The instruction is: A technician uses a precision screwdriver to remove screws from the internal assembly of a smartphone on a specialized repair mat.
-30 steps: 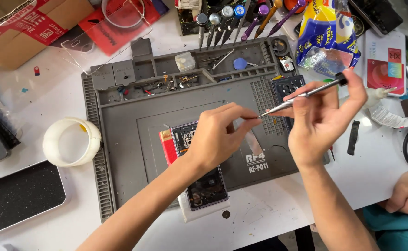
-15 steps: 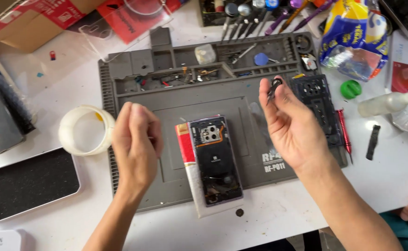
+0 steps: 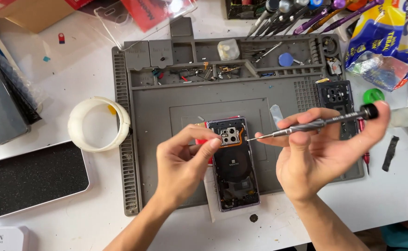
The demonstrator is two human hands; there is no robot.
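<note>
An opened smartphone (image 3: 234, 167), back cover off, lies on a grey repair mat (image 3: 185, 97), with its camera module and a round coil showing. My left hand (image 3: 183, 162) rests at the phone's upper left corner, fingertips pinching at the edge beside the camera module. My right hand (image 3: 315, 148) holds a slim grey precision screwdriver (image 3: 315, 124) almost level. Its tip points left, just right of the camera module.
The mat's top trays hold screws and small parts. A roll of white tape (image 3: 99, 124) and a black foam tray (image 3: 29, 179) lie to the left. More screwdrivers (image 3: 297, 14) and a crumpled bag (image 3: 385, 46) are at the top right. A red-handled tool (image 3: 364, 144) lies near my right hand.
Both hands have closed in on the phone. My right hand now grips the screwdriver with its tip at the camera module, and my left hand has moved from the mat to the phone's corner.
</note>
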